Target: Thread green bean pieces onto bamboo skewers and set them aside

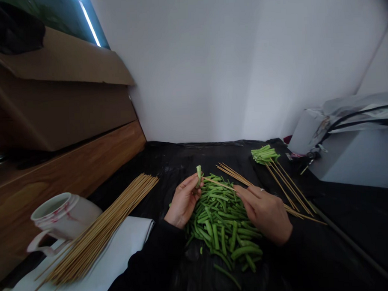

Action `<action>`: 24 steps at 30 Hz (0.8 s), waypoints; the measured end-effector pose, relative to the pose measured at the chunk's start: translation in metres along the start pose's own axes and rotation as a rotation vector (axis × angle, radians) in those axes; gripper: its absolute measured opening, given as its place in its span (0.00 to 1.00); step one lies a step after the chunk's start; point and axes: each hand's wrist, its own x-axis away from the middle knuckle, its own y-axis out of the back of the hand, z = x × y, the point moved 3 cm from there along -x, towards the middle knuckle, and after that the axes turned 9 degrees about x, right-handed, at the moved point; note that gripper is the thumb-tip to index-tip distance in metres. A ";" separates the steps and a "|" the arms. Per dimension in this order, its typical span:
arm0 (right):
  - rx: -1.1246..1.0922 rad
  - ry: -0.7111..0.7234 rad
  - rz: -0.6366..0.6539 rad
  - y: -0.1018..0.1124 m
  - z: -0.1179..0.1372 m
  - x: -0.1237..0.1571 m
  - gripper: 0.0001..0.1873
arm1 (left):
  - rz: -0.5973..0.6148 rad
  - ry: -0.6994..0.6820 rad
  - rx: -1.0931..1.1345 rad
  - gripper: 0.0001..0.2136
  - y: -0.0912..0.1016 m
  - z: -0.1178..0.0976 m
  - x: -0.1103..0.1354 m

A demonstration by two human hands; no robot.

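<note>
1. Left hand (pixel 183 200): fingers curled and closed, pinching a cut green bean piece (pixel 199 175), which stands upright at the tip of a bamboo skewer (pixel 219 184).
2. Right hand (pixel 264 213): fingers closed over the skewer's far end. Whether the skewer pierces the bean piece cannot be told.
3. Hands held together above a heap of cut green beans (pixel 220 230), which lies on a black plastic sheet (pixel 175 159) covering the table.
4. Bunched green beans (pixel 265 154) on several skewers, lying beyond the right hand.
5. Bundle of bare skewers (pixel 98 235) on white paper (pixel 127 238), at left, beside a white mug (pixel 65 215).
</note>
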 end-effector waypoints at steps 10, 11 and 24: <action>0.047 0.025 -0.013 0.003 0.002 -0.001 0.17 | -0.060 -0.043 -0.051 0.10 0.003 -0.001 -0.004; 0.048 0.026 -0.010 0.003 0.002 -0.001 0.17 | -0.058 -0.044 -0.052 0.10 0.003 -0.001 -0.004; -0.086 0.014 0.109 -0.011 0.004 0.005 0.14 | 0.005 0.027 0.040 0.08 0.002 0.005 -0.004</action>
